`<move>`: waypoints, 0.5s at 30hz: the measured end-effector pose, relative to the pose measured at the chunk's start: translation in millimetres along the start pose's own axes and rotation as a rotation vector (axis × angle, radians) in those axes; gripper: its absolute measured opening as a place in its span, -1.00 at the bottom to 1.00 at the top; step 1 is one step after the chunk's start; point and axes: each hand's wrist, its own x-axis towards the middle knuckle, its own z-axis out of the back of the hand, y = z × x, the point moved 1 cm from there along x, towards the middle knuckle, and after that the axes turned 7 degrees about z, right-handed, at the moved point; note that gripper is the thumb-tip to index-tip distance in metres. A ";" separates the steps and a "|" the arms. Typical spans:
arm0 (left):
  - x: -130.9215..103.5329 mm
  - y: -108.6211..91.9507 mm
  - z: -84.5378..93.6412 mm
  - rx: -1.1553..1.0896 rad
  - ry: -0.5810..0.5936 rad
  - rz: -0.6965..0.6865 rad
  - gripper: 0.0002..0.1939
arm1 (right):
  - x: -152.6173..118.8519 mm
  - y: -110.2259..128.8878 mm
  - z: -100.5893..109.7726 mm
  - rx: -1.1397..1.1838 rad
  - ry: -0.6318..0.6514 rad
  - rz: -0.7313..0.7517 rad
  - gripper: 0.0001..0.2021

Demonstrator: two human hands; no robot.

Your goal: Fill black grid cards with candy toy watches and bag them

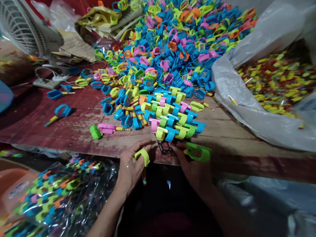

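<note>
My left hand is closed around a yellow-green toy watch, and a thin candy-filled tube hangs below it. In my right hand is a green toy watch, held at the table's front edge. Between the two hands stands a black plastic rack, its lower end bare. Rows of blue, yellow, green and pink toy watches cover the rack's upper part. My fingertips are near the rack's base; whether they touch it I cannot tell.
A large heap of toy watches fills the table's back. A plastic bag of small candy tubes stands at right. At back left are a fan and a power strip. Bagged filled racks lie below left.
</note>
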 end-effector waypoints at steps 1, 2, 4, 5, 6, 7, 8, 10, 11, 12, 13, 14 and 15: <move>-0.4 0.9 0.0 0.047 0.048 -0.015 -0.70 | -0.6 1.0 3.7 0.019 0.022 -0.060 -0.79; 0.1 0.5 -0.6 0.090 0.088 -0.049 -0.70 | -0.8 2.5 7.0 0.027 0.044 -0.099 -0.76; 3.4 -3.3 -2.8 0.160 0.136 -0.143 -0.70 | -0.3 6.7 12.4 0.029 0.103 -0.098 -0.74; 5.8 -5.8 -3.9 0.189 0.157 -0.177 -0.70 | 0.1 8.6 14.6 0.034 0.136 -0.071 -0.74; 8.5 -8.1 -4.7 0.216 0.174 -0.196 -0.71 | 0.1 9.8 16.5 0.044 0.174 -0.043 -0.76; 11.3 -9.8 -5.1 0.240 0.181 -0.199 -0.71 | -0.2 10.2 18.1 0.054 0.215 -0.020 -0.78; 14.0 -10.9 -5.0 0.252 0.179 -0.187 -0.71 | -0.9 9.8 19.2 0.061 0.251 -0.006 -0.80; 18.8 -11.1 -4.1 0.232 0.168 -0.146 -0.69 | -2.9 7.9 19.9 0.084 0.286 0.000 -0.83; 20.7 -10.6 -3.8 0.204 0.172 -0.133 -0.66 | -3.9 7.1 19.3 0.096 0.288 -0.008 -0.84; 22.4 -10.0 -3.8 0.178 0.185 -0.129 -0.65 | -4.7 6.9 18.2 0.110 0.275 -0.018 -0.84; 23.8 -9.6 -4.2 0.171 0.205 -0.134 -0.64 | -5.1 7.3 16.7 0.124 0.254 -0.029 -0.85; 24.9 -9.4 -4.9 0.192 0.228 -0.143 -0.63 | -5.1 8.6 15.2 0.135 0.232 -0.032 -0.85; 25.8 -9.4 -5.8 0.236 0.245 -0.155 -0.61 | -4.7 10.5 13.8 0.140 0.211 -0.023 -0.85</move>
